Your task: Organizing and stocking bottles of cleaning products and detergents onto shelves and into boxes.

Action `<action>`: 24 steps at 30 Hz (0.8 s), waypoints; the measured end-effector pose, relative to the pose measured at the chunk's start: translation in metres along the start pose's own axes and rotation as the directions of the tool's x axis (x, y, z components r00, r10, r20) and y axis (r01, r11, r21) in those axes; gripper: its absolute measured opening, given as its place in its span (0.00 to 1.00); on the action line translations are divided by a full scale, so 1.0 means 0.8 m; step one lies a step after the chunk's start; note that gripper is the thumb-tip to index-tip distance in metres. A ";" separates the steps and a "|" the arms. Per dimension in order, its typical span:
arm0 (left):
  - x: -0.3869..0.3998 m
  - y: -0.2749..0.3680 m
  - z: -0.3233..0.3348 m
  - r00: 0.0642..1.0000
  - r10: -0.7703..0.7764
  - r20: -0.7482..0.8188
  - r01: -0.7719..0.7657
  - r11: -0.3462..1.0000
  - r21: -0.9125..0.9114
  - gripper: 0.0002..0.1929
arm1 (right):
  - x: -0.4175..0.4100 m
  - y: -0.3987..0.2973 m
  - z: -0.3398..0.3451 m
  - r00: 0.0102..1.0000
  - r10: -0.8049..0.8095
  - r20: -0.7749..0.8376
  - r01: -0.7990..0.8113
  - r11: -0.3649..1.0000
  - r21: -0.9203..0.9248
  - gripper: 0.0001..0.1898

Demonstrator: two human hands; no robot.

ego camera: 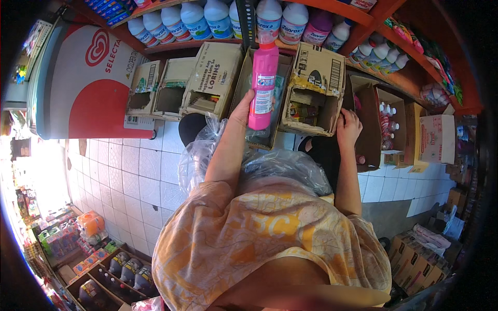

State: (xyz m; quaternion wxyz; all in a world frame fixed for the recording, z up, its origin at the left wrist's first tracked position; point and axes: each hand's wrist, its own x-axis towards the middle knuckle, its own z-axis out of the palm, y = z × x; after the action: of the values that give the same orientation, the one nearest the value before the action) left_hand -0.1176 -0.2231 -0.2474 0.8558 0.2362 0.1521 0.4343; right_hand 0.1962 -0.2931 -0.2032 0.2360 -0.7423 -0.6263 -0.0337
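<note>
My left hand is closed around a pink plastic bottle with a red and clear cap, held upright above an open cardboard box. A label with small print covers part of the bottle. My right hand rests with curled fingers at the right edge of a cut-open cardboard carton; whether it grips the edge is hard to tell. Packets lie inside that carton. Clear plastic bags spread across my lap.
Zonrox bleach bottles line the shelf ahead. A Selecta freezer stands at the left, beside several cut cartons. At the right, a box holds small pink bottles. Crates of dark bottles sit behind me on the left.
</note>
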 end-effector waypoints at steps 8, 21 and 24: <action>0.000 0.001 0.003 1.000 0.012 -0.012 -0.012 1.000 0.001 0.36 | -0.001 -0.001 -0.002 1.000 0.004 -0.002 -0.004 1.000 -0.006 0.11; 0.002 -0.003 -0.002 0.997 0.010 -0.075 -0.006 0.998 0.058 0.38 | -0.002 0.003 0.002 1.000 -0.002 -0.006 0.002 1.000 0.016 0.12; 0.004 -0.005 -0.006 0.991 0.014 -0.130 -0.001 0.995 0.095 0.41 | -0.001 0.005 0.004 1.000 -0.008 -0.003 0.008 1.000 0.019 0.12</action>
State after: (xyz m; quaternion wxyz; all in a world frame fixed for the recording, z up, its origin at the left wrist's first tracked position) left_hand -0.1156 -0.2211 -0.2538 0.8301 0.2483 0.2275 0.4444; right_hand 0.1993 -0.2931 -0.2076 0.2437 -0.7373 -0.6294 -0.0297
